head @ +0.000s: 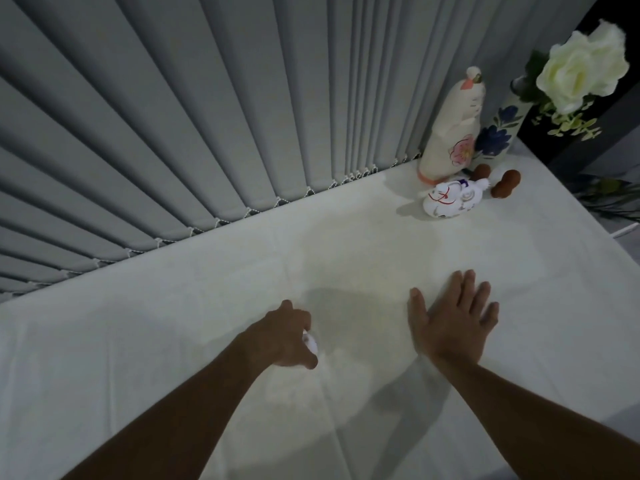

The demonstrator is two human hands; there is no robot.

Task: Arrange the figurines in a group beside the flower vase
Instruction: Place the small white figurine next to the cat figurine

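No legible text, labels, brands, numbers or signs anywhere in view. Markings present are painted decoration only: a pink flower on the tall cream figurine [453, 128], red and blue face lines on the small white figurine [450, 199], blue floral pattern on the flower vase [498, 135]. None forms letters or digits.

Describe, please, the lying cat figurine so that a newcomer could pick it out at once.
Start at the flower vase in the table's far right corner, by the blinds. Just in front of the tall cream figurine beside it lies the cat figurine. Unlike the upright cream one and the small brown pieces to its right, it is white, rounded, tipped on its side, with red and dark painted markings.
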